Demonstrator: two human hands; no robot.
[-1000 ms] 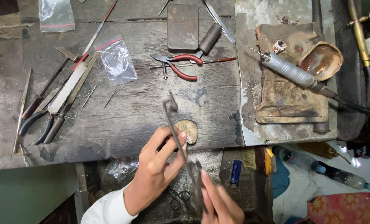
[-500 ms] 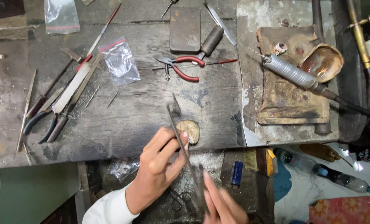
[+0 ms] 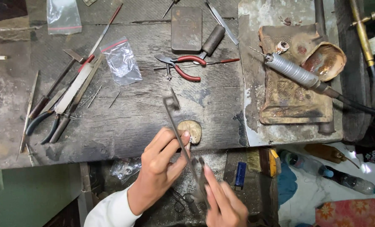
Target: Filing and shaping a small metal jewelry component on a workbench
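At six o'clock, the left hand [image 3: 162, 168] stays pinched on the saw frame [image 3: 180, 134], now tilted steeper; the right hand [image 3: 223, 201], blurred, grips its lower end.

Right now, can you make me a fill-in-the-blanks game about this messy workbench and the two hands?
1. The left hand holds a thin metal saw frame against a small wooden ____ at the bench edge.
2. The pliers in the middle of the bench have ____ handles.
3. The clear plastic bag lies to the ____ of the pliers.
4. The right hand is ____ the bench edge.

Missing words: peg; red; left; below
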